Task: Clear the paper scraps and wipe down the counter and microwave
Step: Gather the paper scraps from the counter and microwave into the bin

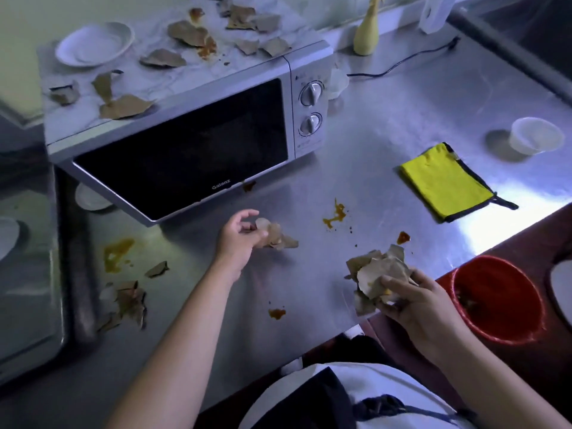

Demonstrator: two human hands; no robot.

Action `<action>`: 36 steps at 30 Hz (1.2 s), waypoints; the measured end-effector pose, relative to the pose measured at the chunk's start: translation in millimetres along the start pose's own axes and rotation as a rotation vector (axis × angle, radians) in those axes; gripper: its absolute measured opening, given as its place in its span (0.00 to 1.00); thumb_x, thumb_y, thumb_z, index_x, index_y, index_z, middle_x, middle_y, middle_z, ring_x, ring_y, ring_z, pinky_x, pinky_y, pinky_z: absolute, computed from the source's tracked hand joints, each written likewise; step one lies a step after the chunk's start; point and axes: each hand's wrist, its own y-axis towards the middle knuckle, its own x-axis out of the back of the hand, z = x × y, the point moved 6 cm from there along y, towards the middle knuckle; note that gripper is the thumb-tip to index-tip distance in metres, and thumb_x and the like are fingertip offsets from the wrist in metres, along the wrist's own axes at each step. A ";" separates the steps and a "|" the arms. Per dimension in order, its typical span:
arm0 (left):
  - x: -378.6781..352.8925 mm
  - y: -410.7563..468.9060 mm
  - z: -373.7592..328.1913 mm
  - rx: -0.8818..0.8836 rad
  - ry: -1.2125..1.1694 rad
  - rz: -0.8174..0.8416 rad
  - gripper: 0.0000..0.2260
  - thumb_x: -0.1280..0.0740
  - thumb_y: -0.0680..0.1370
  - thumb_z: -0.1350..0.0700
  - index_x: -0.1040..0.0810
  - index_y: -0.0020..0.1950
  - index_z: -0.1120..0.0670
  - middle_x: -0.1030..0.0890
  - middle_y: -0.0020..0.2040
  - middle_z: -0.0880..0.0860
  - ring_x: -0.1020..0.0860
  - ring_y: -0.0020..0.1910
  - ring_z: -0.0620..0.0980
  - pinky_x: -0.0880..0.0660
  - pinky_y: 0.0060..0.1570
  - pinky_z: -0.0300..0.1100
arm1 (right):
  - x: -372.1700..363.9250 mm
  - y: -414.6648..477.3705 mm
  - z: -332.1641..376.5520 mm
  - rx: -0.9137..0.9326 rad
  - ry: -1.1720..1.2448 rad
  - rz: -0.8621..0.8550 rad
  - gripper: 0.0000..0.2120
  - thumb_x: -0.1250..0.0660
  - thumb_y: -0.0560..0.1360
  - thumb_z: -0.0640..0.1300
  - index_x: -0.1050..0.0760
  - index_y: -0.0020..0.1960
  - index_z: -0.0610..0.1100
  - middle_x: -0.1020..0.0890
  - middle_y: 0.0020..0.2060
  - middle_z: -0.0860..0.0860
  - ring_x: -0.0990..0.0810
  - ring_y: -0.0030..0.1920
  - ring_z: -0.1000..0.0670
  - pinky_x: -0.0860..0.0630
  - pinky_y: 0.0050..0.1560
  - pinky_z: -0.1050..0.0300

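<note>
The stainless-steel counter (402,113) fills most of the view, smooth and shiny, smeared with orange sauce stains (335,213). On its far left stands a silver microwave (185,144) with a dark glass door, two round knobs and the word "Galanz" along the door's lower edge. Torn brown paper scraps (185,34) lie scattered over its marbled-looking top, beside a white plate (94,44) (shallow and round; I can make out nothing in it). Past the counter's near right edge sits a round red bucket (507,317) with some dark bits inside. A folded yellow cloth (442,181) with black trim lies flat on the counter to the right of the microwave. Beyond it stands a small translucent plastic cup (537,136), contents unclear. The right hand (424,305) grips a crumpled wad of scraps (377,274) at the counter's near edge, fingers curled round it. The left hand (238,235) pinches a smaller clump of paper (275,238) just in front of the microwave. A loose pile of scraps (127,300) lies on the counter's left side.
</note>
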 end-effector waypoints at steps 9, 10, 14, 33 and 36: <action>-56.0 -94.0 -29.9 0.132 -0.248 -0.143 0.20 0.28 0.72 0.71 0.19 0.59 0.52 0.19 0.54 0.55 0.19 0.49 0.49 0.20 0.43 0.41 | -71.0 48.8 32.0 -0.159 -0.244 0.544 0.11 0.26 0.64 0.37 0.20 0.47 0.43 0.17 0.44 0.42 0.17 0.44 0.42 0.19 0.48 0.41; -56.0 -100.7 -27.8 0.150 -0.276 -0.173 0.20 0.29 0.72 0.71 0.19 0.58 0.51 0.19 0.55 0.55 0.19 0.49 0.49 0.21 0.42 0.40 | -78.2 52.4 29.3 -0.193 -0.265 0.574 0.13 0.27 0.64 0.36 0.21 0.49 0.41 0.17 0.44 0.41 0.18 0.44 0.42 0.22 0.51 0.39; -46.0 -130.7 -14.8 0.224 -0.545 -0.305 0.18 0.29 0.72 0.72 0.20 0.56 0.54 0.17 0.51 0.55 0.18 0.47 0.50 0.24 0.47 0.43 | -102.8 55.0 16.1 -0.305 -0.355 0.736 0.14 0.31 0.69 0.33 0.26 0.54 0.35 0.20 0.47 0.38 0.19 0.44 0.42 0.20 0.47 0.46; 53.3 -298.2 47.6 0.216 -0.863 -0.401 0.18 0.34 0.79 0.54 0.22 0.64 0.64 0.19 0.60 0.64 0.21 0.59 0.63 0.23 0.61 0.55 | -160.2 -57.5 -97.9 -0.231 -0.718 0.953 0.13 0.30 0.71 0.27 0.24 0.55 0.30 0.18 0.43 0.38 0.18 0.41 0.42 0.17 0.40 0.52; 81.1 -326.4 61.1 0.150 -0.779 -0.347 0.15 0.27 0.75 0.53 0.19 0.60 0.54 0.17 0.56 0.57 0.18 0.55 0.55 0.22 0.59 0.52 | -167.7 -89.9 -123.1 -0.182 -0.696 0.916 0.16 0.30 0.69 0.26 0.25 0.56 0.33 0.17 0.40 0.41 0.17 0.38 0.44 0.17 0.38 0.52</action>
